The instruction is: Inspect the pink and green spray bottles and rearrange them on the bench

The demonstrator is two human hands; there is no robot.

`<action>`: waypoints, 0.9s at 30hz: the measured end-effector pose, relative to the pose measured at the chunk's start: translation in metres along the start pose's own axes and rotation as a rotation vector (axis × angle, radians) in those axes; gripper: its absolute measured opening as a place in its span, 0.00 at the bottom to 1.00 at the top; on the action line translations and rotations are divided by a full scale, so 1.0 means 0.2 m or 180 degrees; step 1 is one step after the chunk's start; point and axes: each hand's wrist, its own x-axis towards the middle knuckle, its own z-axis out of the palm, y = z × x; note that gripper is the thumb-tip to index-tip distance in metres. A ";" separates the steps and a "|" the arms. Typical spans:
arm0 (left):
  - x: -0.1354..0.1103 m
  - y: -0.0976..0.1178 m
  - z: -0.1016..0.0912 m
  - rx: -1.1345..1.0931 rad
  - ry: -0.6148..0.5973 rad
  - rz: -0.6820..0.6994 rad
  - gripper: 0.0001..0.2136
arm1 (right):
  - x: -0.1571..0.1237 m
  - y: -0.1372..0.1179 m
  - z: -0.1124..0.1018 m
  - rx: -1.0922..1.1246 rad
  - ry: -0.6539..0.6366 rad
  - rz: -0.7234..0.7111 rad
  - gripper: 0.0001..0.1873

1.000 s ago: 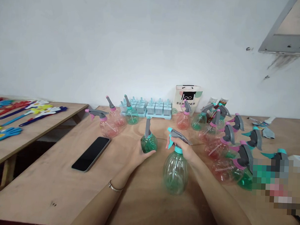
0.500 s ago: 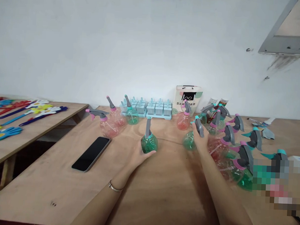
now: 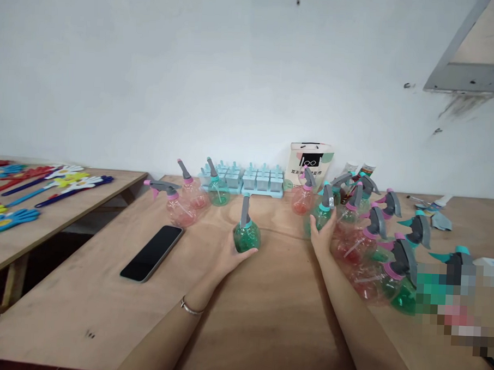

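Observation:
My left hand point(image 3: 232, 255) is closed around the round body of a green spray bottle point(image 3: 248, 237) with a grey trigger head, standing upright at the middle of the table. My right hand point(image 3: 323, 236) grips another green spray bottle point(image 3: 323, 211) by its body; part of it is hidden behind the fingers. Just behind that one stands a pink spray bottle point(image 3: 302, 200). Several more pink and green bottles, such as a pink spray bottle point(image 3: 354, 244), crowd to the right of my right hand. On the left are two pink spray bottles point(image 3: 182, 210) and a green spray bottle point(image 3: 219, 193).
A black phone point(image 3: 152, 253) lies on the wooden table point(image 3: 82, 298). Light-blue popsicle molds point(image 3: 263, 183) and a printed paper bag point(image 3: 309, 168) stand by the wall. Colourful hand-shaped clappers point(image 3: 73, 185) cover the neighbouring table. A blurred patch point(image 3: 458, 303) hides the right corner.
My right hand has moved from the bottle's trigger head down to its body. That bottle has shifted slightly back and to the right. My left hand keeps its hold.

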 end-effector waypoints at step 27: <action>-0.07 0.11 0.00 0.1281 -0.1076 0.1837 0.37 | -0.13 -0.74 -0.04 0.1849 -0.2382 -0.0241 0.33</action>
